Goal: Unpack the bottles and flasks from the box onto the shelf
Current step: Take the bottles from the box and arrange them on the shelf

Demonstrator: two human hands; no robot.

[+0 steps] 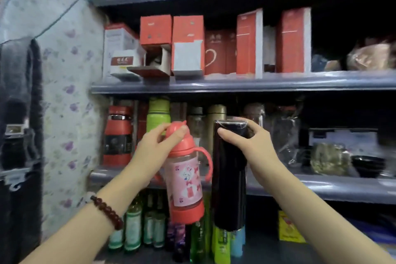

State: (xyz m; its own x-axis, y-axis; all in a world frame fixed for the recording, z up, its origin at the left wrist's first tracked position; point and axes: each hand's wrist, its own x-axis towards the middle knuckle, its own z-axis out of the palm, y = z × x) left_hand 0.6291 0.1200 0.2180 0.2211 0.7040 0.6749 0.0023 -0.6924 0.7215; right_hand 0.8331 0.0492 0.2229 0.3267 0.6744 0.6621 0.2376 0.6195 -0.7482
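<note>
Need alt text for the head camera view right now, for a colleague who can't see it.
Two bare hands lift bottles toward a crowded shelf: the left hand grips a pink child's bottle by its cap, the right hand a tall black flask by its top. Red boxes fill the shelf above.

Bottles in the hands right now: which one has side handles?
The pink bottle with the rabbit sticker, held by its cap in the left hand. The tall black flask in the right hand is a plain cylinder without handles.
</note>
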